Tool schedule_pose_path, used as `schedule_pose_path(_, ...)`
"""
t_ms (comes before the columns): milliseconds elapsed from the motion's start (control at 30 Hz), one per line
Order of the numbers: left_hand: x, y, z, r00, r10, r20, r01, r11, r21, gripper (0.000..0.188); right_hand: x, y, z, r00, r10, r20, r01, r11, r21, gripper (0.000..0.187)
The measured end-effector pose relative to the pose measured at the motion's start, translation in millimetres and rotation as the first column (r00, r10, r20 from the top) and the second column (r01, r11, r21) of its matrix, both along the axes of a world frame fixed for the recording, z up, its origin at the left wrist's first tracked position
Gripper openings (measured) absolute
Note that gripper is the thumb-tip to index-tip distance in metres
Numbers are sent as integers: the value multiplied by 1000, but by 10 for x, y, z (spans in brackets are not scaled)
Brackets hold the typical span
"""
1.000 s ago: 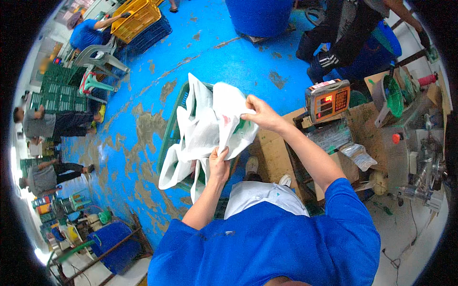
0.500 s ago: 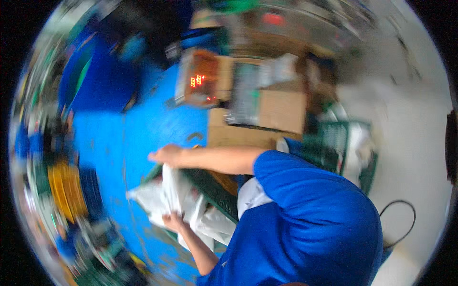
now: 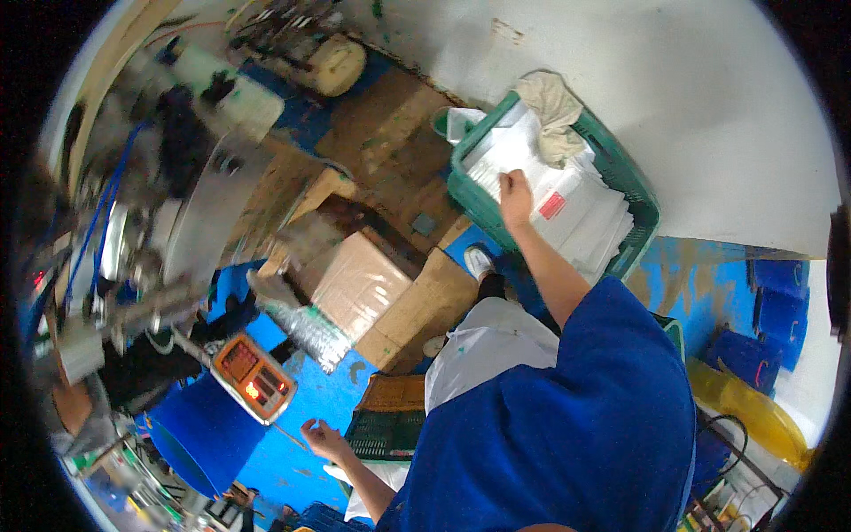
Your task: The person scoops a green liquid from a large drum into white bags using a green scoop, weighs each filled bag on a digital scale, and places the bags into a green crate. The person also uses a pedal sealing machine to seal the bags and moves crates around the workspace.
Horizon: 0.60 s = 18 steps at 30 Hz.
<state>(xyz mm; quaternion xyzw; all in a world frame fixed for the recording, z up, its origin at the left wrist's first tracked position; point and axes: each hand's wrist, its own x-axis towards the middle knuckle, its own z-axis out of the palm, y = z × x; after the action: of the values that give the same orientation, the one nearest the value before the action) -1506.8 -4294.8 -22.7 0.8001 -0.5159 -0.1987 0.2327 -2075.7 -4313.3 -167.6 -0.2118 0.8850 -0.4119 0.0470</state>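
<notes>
My right hand (image 3: 516, 199) reaches over a green plastic basket (image 3: 645, 191) packed with flat white plastic bags (image 3: 567, 235). Its fingers are curled together at the top of the stack; whether they pinch a bag is hidden. A beige cloth (image 3: 551, 111) drapes over the basket's far side. Lower left, my left hand (image 3: 326, 440) hangs with loosely bent fingers apart and nothing seen in them. Beside it sits a dark green crate (image 3: 383, 434). White plastic (image 3: 394, 474) shows under my left forearm.
A scale display (image 3: 253, 377) with lit digits stands left of the crate, near a blue tub (image 3: 204, 426). Cardboard boxes (image 3: 359, 284) lie ahead. Another person's arm (image 3: 75, 412) shows at far left. Blue bins (image 3: 780, 306) and a yellow container (image 3: 749, 403) stand right.
My view has swung to the right. My right hand has left the white bag lining the crate and reached over to the basket of bags. My left hand has let go of the white plastic.
</notes>
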Motion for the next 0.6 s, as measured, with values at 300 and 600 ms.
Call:
schedule_pose_path(300,-2182,-383,-343,733,-673,-101,611,586,532,9,-1361,1560,-1200,605,742,290,-549,125,826,37)
schedule_pose_path(600,-2763,-609,19,742,-654,-151,640,621,453,21,-1903,1173,431,-92,453,887,-908,-403,112,55)
